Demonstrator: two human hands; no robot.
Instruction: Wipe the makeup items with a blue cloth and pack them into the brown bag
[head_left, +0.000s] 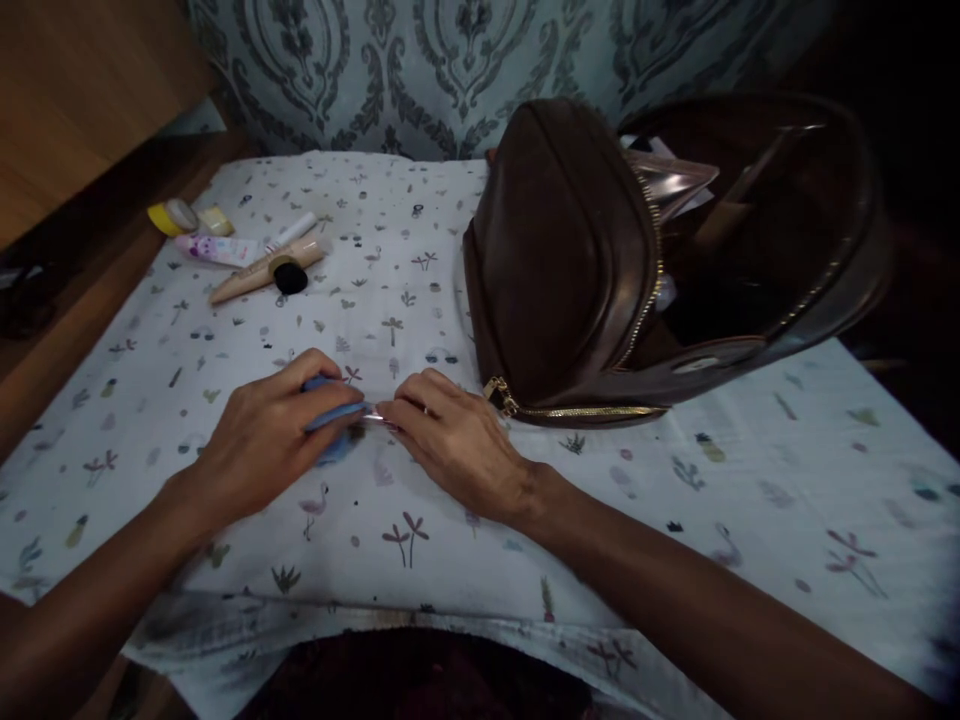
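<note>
Low over the printed cloth, my left hand [274,425] pinches a piece of blue cloth [334,450], its fingers closed around it. Between the two hands runs a thin, shiny, silvery item [373,416]; the blue cloth wraps its left end. The fingertips of my right hand [457,435] are closed on the other end of this slim item, which is mostly hidden, so I cannot tell its exact kind. Just right of my right hand stands an unzipped brown leather bag [562,240] with a gold zip. A pinkish metallic pouch [675,185] shows inside its opening.
At the left rear lie a beige squeeze tube [262,272], a purple-and-white tube [217,249], a white stick-like tube [292,231], a round black-topped item [289,275] and a yellow roll [169,216]. A patterned curtain [480,60] hangs behind the table [420,570]. Wooden furniture [90,90] borders the left.
</note>
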